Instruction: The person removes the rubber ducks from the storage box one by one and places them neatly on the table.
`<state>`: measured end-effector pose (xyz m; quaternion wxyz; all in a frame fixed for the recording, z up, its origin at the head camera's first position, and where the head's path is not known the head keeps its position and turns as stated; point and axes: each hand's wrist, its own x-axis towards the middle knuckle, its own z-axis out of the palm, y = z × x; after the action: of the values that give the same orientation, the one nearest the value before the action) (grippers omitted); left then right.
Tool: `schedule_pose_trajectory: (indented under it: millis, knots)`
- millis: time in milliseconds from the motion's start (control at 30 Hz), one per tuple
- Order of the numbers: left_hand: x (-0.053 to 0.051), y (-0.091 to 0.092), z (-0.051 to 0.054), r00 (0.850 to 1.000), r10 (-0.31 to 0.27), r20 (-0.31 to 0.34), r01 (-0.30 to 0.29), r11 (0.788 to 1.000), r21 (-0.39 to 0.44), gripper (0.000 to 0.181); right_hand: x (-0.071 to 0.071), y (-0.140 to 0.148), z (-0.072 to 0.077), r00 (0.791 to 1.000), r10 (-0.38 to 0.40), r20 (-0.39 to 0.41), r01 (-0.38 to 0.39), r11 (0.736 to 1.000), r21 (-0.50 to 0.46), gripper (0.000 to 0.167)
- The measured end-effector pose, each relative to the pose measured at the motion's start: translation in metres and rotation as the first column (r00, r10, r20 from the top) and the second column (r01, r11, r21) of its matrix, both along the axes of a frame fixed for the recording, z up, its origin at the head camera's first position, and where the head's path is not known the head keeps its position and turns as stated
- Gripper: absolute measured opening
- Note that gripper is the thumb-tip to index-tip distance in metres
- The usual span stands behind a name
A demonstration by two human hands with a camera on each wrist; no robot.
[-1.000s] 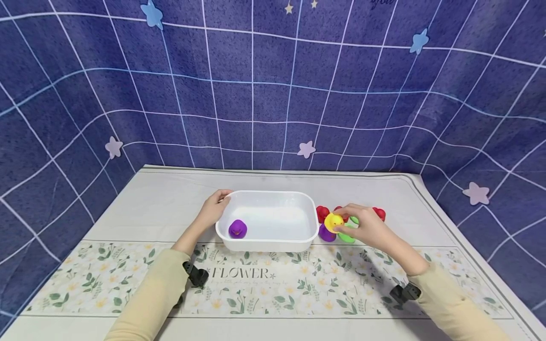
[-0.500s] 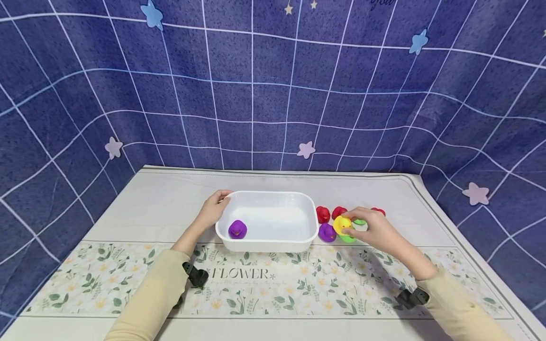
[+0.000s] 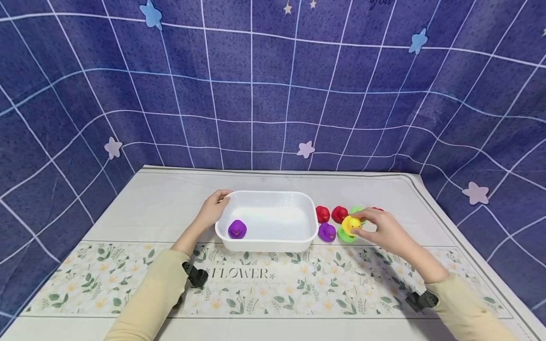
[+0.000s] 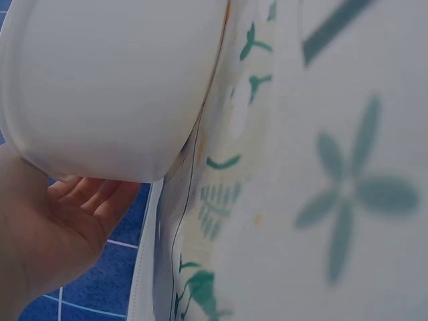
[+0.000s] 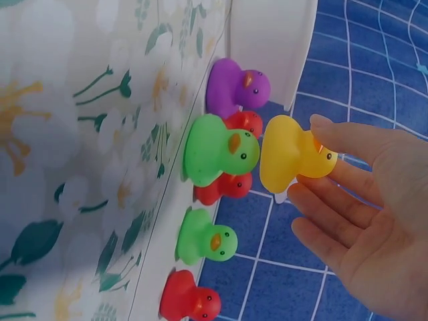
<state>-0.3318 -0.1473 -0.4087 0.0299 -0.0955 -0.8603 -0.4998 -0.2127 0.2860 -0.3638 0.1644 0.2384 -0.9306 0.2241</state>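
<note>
A yellow rubber duck (image 3: 351, 226) is pinched between the thumb and fingers of my right hand (image 3: 386, 232), held just above a green rubber duck (image 3: 346, 236). In the right wrist view, the yellow duck (image 5: 287, 154) hangs off the table, its head toward my palm. My left hand (image 3: 212, 210) holds the left end of a white plastic tub (image 3: 266, 245), thumb at the rim. Its fingers (image 4: 100, 200) lie along the outside of that end. Inside the tub's front left corner sits a purple rubber duck (image 3: 237, 229).
Right of the tub stand two red ducks (image 3: 340, 214), a purple duck (image 3: 327, 232) and a second green duck (image 5: 204, 237). A further red duck (image 5: 187, 296) is mostly behind my right hand in the head view. A floral cloth (image 3: 273, 303) covers the table; a blue curtain (image 3: 273, 118) hangs behind.
My right hand has moved rightward with the yellow duck, from near the tub to above the front green duck. More of the red and purple ducks shows. My left hand and the tub have stayed put.
</note>
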Motion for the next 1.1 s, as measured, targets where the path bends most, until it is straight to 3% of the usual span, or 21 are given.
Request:
schedule_pose_trajectory:
  millis: [500,1100]
  knots:
    - [0.001,0.001,0.000,1.000,-0.004,0.000,0.004,1.000,0.001,0.036,0.004,0.015,-0.003,0.999,0.000,-0.053,0.001,1.000,0.003,0.032]
    - [-0.002,-0.001,-0.002,1.000,-0.002,-0.007,0.002,1.000,-0.010,0.036,0.006,0.027,-0.008,0.997,-0.072,0.012,0.072,0.997,0.003,0.035]
